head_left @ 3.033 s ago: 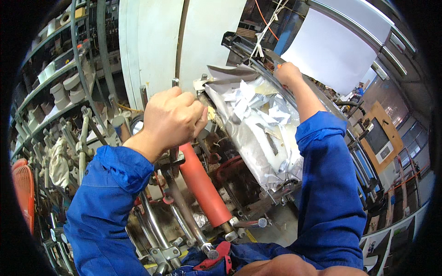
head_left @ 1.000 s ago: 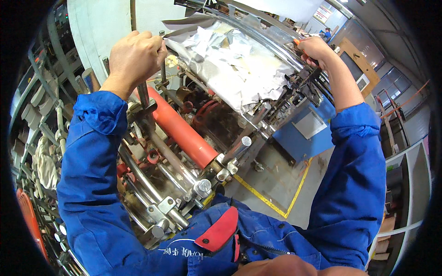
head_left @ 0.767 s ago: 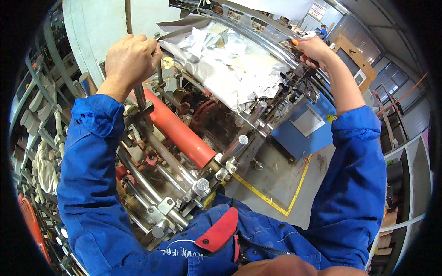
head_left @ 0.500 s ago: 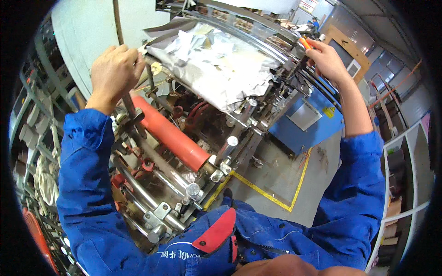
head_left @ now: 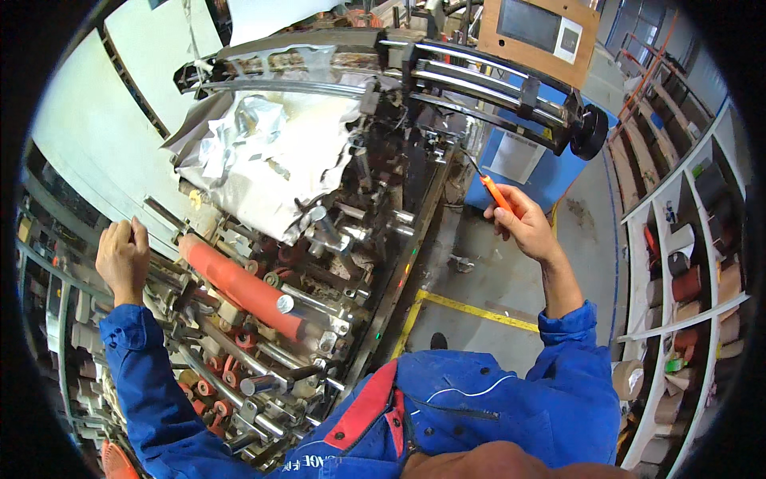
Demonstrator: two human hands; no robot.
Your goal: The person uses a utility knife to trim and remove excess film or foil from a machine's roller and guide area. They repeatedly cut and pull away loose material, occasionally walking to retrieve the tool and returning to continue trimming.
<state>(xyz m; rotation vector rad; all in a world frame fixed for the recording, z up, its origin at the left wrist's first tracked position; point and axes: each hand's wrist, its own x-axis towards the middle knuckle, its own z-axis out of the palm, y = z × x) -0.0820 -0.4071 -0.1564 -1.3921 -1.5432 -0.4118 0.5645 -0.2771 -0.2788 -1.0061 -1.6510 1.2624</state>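
Observation:
My right hand (head_left: 520,221) is closed round an orange utility knife (head_left: 496,193), its thin metal blade pointing up and away from me. The knife is in the air to the right of the machine, apart from it. At the left side of the machine, my left hand (head_left: 124,257) is curled into a fist; whether anything is in it is hidden. Closest to that fist are the ends of metal bars and a red roller (head_left: 239,281). Beyond the roller, a crumpled silver foil sheet (head_left: 275,160) with ragged edges drapes over the machine.
Metal shafts (head_left: 219,351) and small red wheels fill the machine's near side. A rail frame with a black handwheel (head_left: 589,132) juts out at right, above a blue cabinet (head_left: 533,169). Shelves with rolls (head_left: 685,287) line the right. Yellow tape (head_left: 479,313) marks the floor.
My right hand has come down and nearer with the knife, whose blade now shows. The left fist has moved down and left, off the upright bar. The whole view has shifted.

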